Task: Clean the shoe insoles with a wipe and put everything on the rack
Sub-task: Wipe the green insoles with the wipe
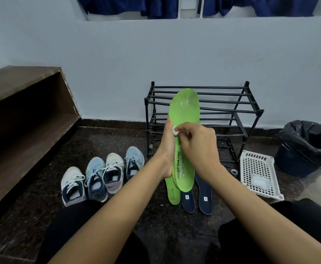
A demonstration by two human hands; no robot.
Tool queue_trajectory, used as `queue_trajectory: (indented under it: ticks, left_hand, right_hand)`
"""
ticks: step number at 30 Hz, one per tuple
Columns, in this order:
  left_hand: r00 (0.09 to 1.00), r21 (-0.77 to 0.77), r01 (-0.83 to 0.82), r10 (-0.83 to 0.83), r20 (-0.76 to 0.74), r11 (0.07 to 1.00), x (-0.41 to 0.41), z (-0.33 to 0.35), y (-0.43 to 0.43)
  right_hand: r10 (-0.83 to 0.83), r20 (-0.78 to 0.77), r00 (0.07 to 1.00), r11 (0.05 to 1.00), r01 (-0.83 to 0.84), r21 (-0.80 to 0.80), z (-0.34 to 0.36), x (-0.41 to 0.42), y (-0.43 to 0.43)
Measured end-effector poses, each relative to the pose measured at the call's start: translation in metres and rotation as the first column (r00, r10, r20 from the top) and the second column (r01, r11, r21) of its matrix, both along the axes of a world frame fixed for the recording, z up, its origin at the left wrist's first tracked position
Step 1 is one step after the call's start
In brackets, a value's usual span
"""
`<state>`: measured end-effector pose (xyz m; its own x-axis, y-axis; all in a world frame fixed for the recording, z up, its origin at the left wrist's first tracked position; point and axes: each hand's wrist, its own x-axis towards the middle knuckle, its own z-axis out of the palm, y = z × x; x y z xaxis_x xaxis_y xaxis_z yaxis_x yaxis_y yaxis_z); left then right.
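Two hands are busy with one green insole (184, 111). The left hand (168, 149) grips it along its left edge, down near the heel, and holds it up on end with the toe pointing up, in front of the black rack (222, 101). The right hand (197, 141) pinches a small white wipe (175, 132) and presses it on the middle of the insole, just beside the left thumb. Up near the toe the green looks wet and shiny.

Down on the dark floor (117, 138) - right under the held insole - three more insoles lie side by side: a second green insole (172, 191) and two dark blue insoles (187, 201) with little white labels.

The rack stands against the pale wall. Left of the insoles, a row of four shoes (114, 168) sits on the floor - white, blue, white, blue. Right of the rack, a white basket (258, 159) full of holes rests on the floor with a small clear pack (260, 181) inside it. Just behind the basket stands a bin (308, 141) with a black bag in it. Far to the left is a brown wooden step (22, 103).
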<state>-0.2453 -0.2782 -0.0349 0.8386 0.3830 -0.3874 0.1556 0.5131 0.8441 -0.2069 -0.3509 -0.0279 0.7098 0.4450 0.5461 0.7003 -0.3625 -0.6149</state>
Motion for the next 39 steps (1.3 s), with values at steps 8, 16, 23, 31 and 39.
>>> queue_trajectory:
  ticks: [8,16,23,31,39]
  left_hand:
    - [0.991,-0.001,-0.091,0.091,-0.101,0.996,-0.004,0.003,0.013]
    - [0.997,-0.036,-0.036,0.033,-0.073,0.999,0.003,-0.002,-0.003]
    - [0.998,-0.041,-0.033,0.030,-0.053,0.999,0.006,-0.002,-0.003]
    - [0.992,-0.065,-0.122,0.119,-0.051,0.990,0.013,0.001,0.008]
    - [0.996,-0.036,-0.083,0.082,-0.030,0.996,0.019,-0.001,0.000]
  right_hand:
    - [0.060,-0.053,0.997,0.998,-0.060,0.001,-0.007,-0.019,0.002]
    - [0.039,-0.127,0.991,0.998,-0.034,0.046,-0.002,-0.002,-0.002]
    - [0.040,-0.100,0.994,0.999,-0.039,0.011,0.000,-0.005,-0.008]
    - [0.055,-0.163,0.985,0.996,-0.066,-0.067,-0.004,-0.009,-0.011]
    - [-0.003,-0.099,0.995,0.997,-0.004,-0.077,0.000,0.006,-0.004]
